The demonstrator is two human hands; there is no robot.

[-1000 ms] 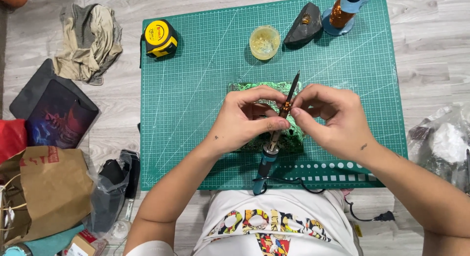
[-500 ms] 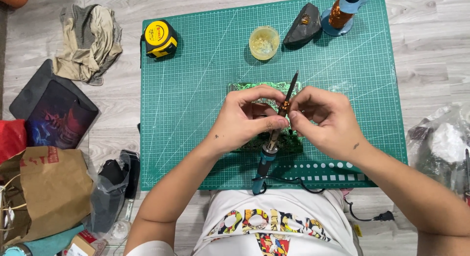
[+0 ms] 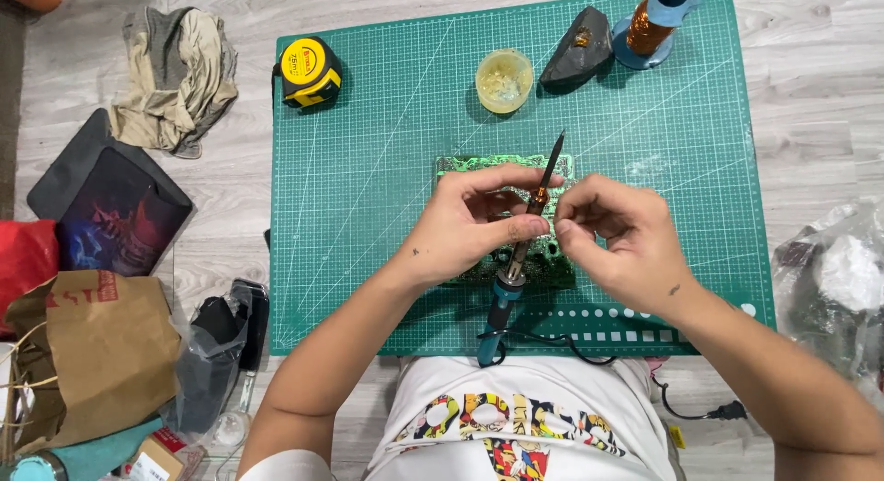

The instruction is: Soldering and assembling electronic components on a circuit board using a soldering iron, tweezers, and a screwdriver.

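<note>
Green circuit board (image 3: 543, 260) lies under both hands; left hand (image 3: 470, 228) grips soldering iron (image 3: 525, 237), right hand (image 3: 617, 242) pinched at its collar, holding unclear. Soldering prob. not begun.

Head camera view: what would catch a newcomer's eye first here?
Two bare hands meet at the middle of a green cutting mat: the left hand and right hand pinch a soldering iron above a green circuit board. A yellow tape measure sits at the mat's top left corner.
</note>
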